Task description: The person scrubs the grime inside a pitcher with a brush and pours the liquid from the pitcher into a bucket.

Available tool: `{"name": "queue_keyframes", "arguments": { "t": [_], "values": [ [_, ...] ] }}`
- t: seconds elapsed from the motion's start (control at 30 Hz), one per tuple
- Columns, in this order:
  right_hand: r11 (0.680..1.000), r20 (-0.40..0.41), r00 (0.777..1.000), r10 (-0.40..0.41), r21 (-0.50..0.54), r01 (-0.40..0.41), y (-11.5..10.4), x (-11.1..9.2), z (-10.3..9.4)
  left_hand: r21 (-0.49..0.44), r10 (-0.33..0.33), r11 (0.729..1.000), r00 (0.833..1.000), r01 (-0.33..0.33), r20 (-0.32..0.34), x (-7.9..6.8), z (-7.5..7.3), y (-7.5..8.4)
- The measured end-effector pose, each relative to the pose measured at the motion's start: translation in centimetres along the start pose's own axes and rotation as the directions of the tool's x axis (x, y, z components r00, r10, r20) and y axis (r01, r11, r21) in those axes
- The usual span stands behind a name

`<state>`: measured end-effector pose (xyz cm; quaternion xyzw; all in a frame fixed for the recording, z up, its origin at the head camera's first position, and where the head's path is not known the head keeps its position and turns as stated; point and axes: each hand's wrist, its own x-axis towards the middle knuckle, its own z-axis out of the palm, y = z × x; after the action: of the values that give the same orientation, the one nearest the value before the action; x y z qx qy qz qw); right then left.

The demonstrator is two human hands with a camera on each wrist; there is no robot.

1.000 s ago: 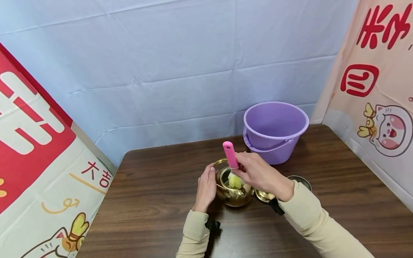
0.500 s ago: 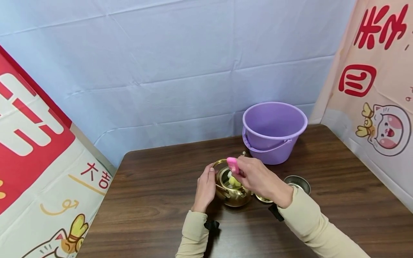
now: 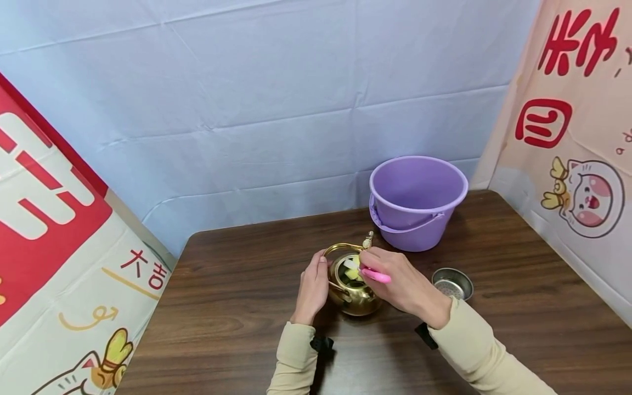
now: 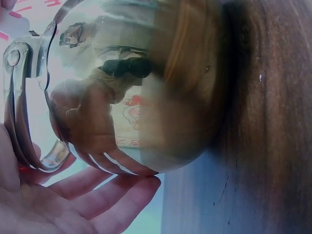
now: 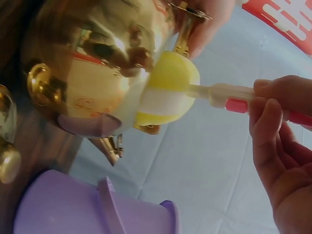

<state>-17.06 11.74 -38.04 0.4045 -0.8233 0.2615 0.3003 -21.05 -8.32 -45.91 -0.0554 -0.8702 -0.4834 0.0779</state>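
Reference landmark: the kettle [image 3: 354,300], gold-coloured and polished, standing upright on the wooden table [image 3: 237,307]. Its mouth is uncovered and its arched handle [image 3: 340,246] is raised.

The left hand [image 3: 312,288] is at the kettle's left side. It holds the kettle there: in the left wrist view the fingertips bear on the rounded body, and the arched handle passes close over the palm.

The right hand [image 3: 399,277] is at the kettle's right side, over the rim. It grips a brush [image 5: 219,94], thumb and fingers closed on the pink and white handle. The grip lies outside the kettle. The yellow and white sponge head [image 5: 168,92] sits in the kettle's mouth, part inside and part protruding. A length of pale shaft separates the fingers from the sponge; the two do not touch. In the head view the pink end of the brush points to the right of the kettle.

The spout [image 3: 368,240] projects from the kettle's far side, toward the purple bucket [image 3: 417,236], which stands beyond the kettle and to its right. A metal strainer [image 3: 451,288] is on the table to the kettle's right, apart from it. A knobbed gold piece [image 5: 9,163], cut off by the frame edge, lies near the kettle's base.
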Motion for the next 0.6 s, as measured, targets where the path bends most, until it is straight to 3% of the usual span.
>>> {"name": "queue_keyframes", "arguments": {
  "t": [0.37,0.6],
  "values": [
    [1.0,-0.048,0.999,0.002,0.005,-0.001,0.4,-1.4,0.9,0.004,-0.014,1.0,0.999,0.013,0.038,-0.1,-0.3,0.1],
    [1.0,-0.112,0.994,-0.004,0.019,0.006,0.8,-2.1,1.6,0.003,0.014,1.0,0.999,-0.014,0.039,-0.1,-0.3,0.0]
  ]
}}
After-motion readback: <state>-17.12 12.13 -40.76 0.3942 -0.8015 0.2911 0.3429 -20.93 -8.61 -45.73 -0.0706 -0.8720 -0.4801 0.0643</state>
